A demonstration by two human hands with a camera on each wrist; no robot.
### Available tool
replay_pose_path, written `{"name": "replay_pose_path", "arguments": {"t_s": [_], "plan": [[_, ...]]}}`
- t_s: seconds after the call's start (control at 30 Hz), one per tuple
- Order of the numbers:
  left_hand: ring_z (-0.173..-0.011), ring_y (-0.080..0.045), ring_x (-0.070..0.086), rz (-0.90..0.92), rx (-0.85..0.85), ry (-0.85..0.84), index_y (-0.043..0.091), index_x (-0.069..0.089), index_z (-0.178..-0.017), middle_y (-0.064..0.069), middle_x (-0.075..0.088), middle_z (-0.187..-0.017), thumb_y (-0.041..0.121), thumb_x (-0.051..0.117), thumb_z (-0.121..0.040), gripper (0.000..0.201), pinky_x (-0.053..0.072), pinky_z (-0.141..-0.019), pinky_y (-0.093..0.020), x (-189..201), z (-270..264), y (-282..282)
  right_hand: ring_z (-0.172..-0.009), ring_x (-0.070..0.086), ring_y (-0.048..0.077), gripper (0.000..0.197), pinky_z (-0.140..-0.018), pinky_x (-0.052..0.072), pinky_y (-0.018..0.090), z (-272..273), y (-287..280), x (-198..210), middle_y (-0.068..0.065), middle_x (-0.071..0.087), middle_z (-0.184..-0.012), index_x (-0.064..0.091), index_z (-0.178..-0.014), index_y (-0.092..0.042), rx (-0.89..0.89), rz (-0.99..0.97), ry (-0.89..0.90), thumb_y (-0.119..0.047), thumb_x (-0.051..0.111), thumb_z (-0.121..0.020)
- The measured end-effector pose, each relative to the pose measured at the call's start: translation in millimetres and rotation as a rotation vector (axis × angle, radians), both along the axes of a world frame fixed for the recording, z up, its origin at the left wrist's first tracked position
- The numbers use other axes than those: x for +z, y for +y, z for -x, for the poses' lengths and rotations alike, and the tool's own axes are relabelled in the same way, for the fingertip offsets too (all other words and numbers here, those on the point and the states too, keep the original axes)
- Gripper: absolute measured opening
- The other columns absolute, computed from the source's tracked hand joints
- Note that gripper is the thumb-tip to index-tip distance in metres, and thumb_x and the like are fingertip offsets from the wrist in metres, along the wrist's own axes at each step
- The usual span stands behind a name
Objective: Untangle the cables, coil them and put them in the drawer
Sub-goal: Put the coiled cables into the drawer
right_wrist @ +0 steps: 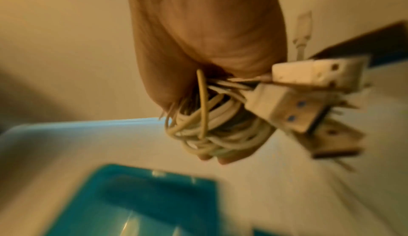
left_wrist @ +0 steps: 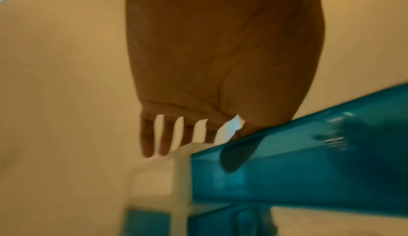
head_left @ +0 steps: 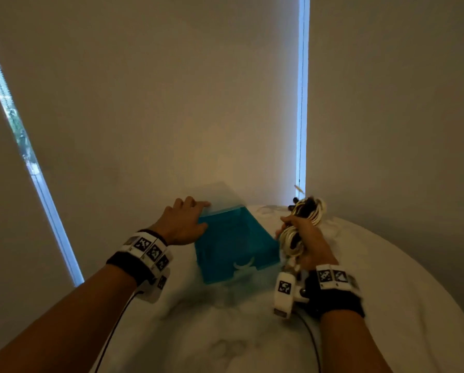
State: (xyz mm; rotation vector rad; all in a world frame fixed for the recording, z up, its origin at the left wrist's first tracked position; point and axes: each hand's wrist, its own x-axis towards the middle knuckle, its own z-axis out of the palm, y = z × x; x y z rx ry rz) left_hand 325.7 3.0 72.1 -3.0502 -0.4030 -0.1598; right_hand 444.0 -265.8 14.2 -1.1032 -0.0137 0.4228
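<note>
just right of the open teal drawer [head_left: 236, 246] on the counter [head_left: 252, 332], the right hand [head_left: 304, 238] has its fingers clamped round the coiled cables [head_left: 302, 224], so the drop lies to its left; the left hand [head_left: 183, 224] rests, fingers straight, on the drawer unit's [head_left: 220, 195] top

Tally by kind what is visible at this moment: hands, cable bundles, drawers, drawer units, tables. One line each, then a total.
Hands: 2, the left hand resting on the drawer unit, the right hand gripping the cables.
Cable bundle: 1, coiled white and dark cables; the number of separate cables cannot be told.
Drawer: 1, teal, pulled open.
Drawer unit: 1, pale.
Table: 1, white marbled.
Total: 6.
</note>
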Motion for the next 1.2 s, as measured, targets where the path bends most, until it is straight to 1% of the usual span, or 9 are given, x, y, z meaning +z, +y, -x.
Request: {"name": "replay_pose_path", "arguments": {"t_s": [0.1, 0.27, 0.37, 0.43, 0.57, 0.67, 0.77, 0.87, 1.2], "plan": [[-0.143, -0.035, 0.033, -0.140, 0.015, 0.046, 0.025, 0.024, -0.164, -0.012, 0.035, -0.157, 0.061, 0.034, -0.100, 0.074, 0.031, -0.118, -0.051, 3.3, 30.3, -28.6, -0.065, 0.074, 0.026, 0.015, -0.070, 0.063, 0.040, 21.7, -36.7, 65.2, 0.014, 0.071, -0.076, 0.071, -0.089, -0.001, -0.024, 0.255, -0.289, -0.013, 0.080, -0.088], [-0.143, -0.037, 0.036, 0.082, 0.037, -0.109, 0.022, 0.053, -0.147, -0.017, 0.046, -0.155, 0.065, 0.017, -0.108, 0.068, 0.031, -0.117, -0.054, 30.6, 20.8, -31.6, -0.068, 0.076, 0.024, 0.022, -0.065, 0.064, 0.034, 75.2, -29.0, 160.9, 0.013, 0.075, -0.078, 0.070, -0.103, 0.001, 0.235, 0.456, -0.603, -0.016, 0.079, -0.093], [-0.148, -0.035, 0.038, 0.433, -0.024, -0.149, 0.032, 0.062, -0.141, -0.014, 0.044, -0.163, 0.063, 0.009, -0.110, 0.069, 0.026, -0.124, -0.052, 22.8, 0.3, -20.6, -0.076, 0.075, 0.027, 0.023, -0.085, 0.065, 0.043, 87.8, 16.5, 154.1, 0.015, 0.075, -0.082, 0.067, -0.108, 0.001, 0.446, 0.490, -0.512, -0.016, 0.076, -0.094], [-0.146, -0.033, 0.046, 0.636, -0.013, -0.212, 0.043, 0.067, -0.135, -0.009, 0.046, -0.164, 0.088, -0.006, -0.091, 0.096, 0.027, -0.126, -0.054, 11.5, -0.8, -17.7, -0.077, 0.075, 0.030, 0.030, -0.096, 0.062, 0.048, 84.6, 38.3, 124.6, 0.019, 0.073, -0.085, 0.062, -0.115, 0.002, 0.524, 0.633, -0.403, -0.015, 0.075, -0.093], [-0.148, -0.032, 0.046, 0.908, -0.028, -0.193, 0.046, 0.069, -0.122, -0.006, 0.049, -0.163, 0.110, -0.013, -0.056, 0.123, 0.023, -0.128, -0.059, 6.8, -6.9, -12.8, -0.070, 0.076, 0.029, 0.028, -0.072, 0.067, 0.039, 77.7, 49.9, 95.1, 0.018, 0.073, -0.083, 0.061, -0.112, 0.001, 0.657, 0.883, -0.286, -0.022, 0.071, -0.098], [-0.157, -0.030, 0.034, 1.042, -0.033, -0.142, 0.038, 0.069, -0.134, -0.006, 0.039, -0.170, 0.114, -0.003, -0.053, 0.132, 0.013, -0.130, -0.061, 9.2, -9.8, -5.4, -0.083, 0.074, 0.028, 0.023, -0.097, 0.059, 0.043, 80.8, 54.7, 99.8, 0.018, 0.074, -0.095, 0.068, -0.103, -0.004, 0.707, 1.016, -0.331, -0.026, 0.070, -0.098], [-0.155, -0.032, 0.036, 0.908, -0.009, -0.134, 0.027, 0.050, -0.158, -0.007, 0.034, -0.171, 0.115, 0.005, -0.057, 0.141, 0.016, -0.129, -0.061, 15.7, -3.0, -15.2, -0.102, 0.066, 0.029, 0.027, -0.099, 0.056, 0.037, 94.2, 58.0, 106.5, 0.017, 0.067, -0.112, 0.066, -0.115, -0.008, 0.723, 1.233, -0.471, -0.029, 0.069, -0.098], [-0.151, -0.034, 0.043, 0.703, -0.059, -0.131, 0.028, 0.049, -0.158, -0.010, 0.039, -0.169, 0.114, 0.010, -0.060, 0.137, 0.024, -0.127, -0.060, 13.2, -3.9, -21.3, -0.081, 0.063, 0.019, 0.017, -0.071, 0.053, 0.024, 97.8, 57.6, 108.2, 0.010, 0.065, -0.091, 0.064, -0.109, -0.006, 0.751, 1.354, -0.542, -0.021, 0.062, -0.102], [-0.156, -0.034, 0.029, 0.333, -0.088, -0.078, 0.038, 0.038, -0.159, -0.008, 0.028, -0.172, 0.098, 0.023, -0.079, 0.101, 0.024, -0.126, -0.059, 1.4, -5.0, -18.0, -0.071, 0.061, 0.016, 0.017, -0.060, 0.051, 0.020, 92.5, 64.7, 107.9, 0.005, 0.065, -0.074, 0.058, -0.087, -0.013, 0.872, 1.570, -0.572, -0.016, 0.056, -0.103]]}}
